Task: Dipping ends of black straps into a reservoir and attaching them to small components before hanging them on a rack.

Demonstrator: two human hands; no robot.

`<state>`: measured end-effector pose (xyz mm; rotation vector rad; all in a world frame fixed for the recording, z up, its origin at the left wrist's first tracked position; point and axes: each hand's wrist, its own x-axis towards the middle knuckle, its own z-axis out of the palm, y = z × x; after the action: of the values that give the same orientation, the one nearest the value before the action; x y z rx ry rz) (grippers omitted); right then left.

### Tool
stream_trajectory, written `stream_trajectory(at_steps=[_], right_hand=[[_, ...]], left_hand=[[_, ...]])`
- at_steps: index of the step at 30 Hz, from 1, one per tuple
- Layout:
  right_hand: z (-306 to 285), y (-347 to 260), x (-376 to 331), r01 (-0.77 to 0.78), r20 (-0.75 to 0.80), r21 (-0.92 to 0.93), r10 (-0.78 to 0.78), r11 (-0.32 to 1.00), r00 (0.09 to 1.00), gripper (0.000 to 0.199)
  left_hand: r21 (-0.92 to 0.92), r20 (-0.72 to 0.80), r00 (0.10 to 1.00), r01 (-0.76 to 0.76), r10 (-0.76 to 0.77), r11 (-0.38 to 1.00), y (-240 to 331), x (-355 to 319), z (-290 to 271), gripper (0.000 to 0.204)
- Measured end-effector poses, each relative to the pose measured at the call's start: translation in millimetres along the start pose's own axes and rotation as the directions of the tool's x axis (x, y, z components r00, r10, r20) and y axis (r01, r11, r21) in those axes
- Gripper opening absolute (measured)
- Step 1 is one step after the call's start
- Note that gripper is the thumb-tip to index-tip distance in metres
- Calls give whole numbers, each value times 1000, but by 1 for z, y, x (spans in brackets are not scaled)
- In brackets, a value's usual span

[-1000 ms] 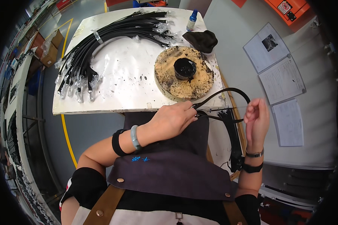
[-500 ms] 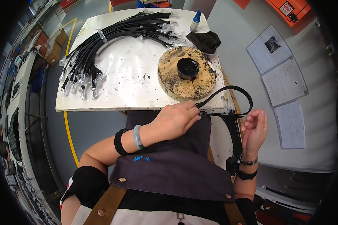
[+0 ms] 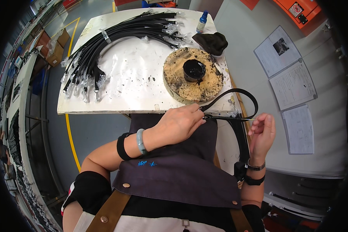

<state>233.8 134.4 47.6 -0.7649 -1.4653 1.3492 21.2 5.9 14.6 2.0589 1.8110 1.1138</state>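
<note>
My left hand (image 3: 183, 123) is closed on a black strap (image 3: 254, 101) near some small metal fittings, just in front of the table's near edge. From those fingers the strap bends out to the right in a loop. On the right, my right hand (image 3: 263, 128) has its fingers curled in a pinch around a thin, pale, needle-like thing (image 3: 251, 119), whose tip lies against the lower run of the loop. What exactly that thin thing is cannot be made out. Another black length (image 3: 240, 143) hangs down between the table and my right forearm.
On the white table (image 3: 127, 81) lie a bundle of black straps (image 3: 123, 33) with plastic-wrapped ends, a round tan block (image 3: 178, 87) bearing a black-stained cup (image 3: 194, 70), a dark cloth (image 3: 210, 42) and a blue bottle (image 3: 201, 22). Paper sheets (image 3: 292, 83) hang on the right wall.
The strap loop's right side has drawn in slightly to the left. Both hands keep almost the same place and grip.
</note>
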Motion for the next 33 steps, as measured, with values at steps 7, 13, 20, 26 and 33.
stream_trajectory(at_steps=[7,13,20,26,33], right_hand=[[0,-4,0,21,6,-37,-21,999,1000,31],[0,-7,-1,52,9,-39,-51,998,999,30],[1,-14,3,116,25,-27,-115,993,993,31],[5,-9,2,130,73,-73,-124,989,990,33],[7,-7,0,141,78,-79,-134,987,988,32]], left_hand=[[7,12,1000,14,-14,1000,0,-1,0,14],[15,13,1000,8,-8,1000,-1,-1,0,14],[19,-7,1000,8,-8,1000,-2,-2,1,14],[6,-8,1000,8,-8,1000,-3,-2,0,14],[11,-2,1000,18,-18,1000,-3,-4,0,14]])
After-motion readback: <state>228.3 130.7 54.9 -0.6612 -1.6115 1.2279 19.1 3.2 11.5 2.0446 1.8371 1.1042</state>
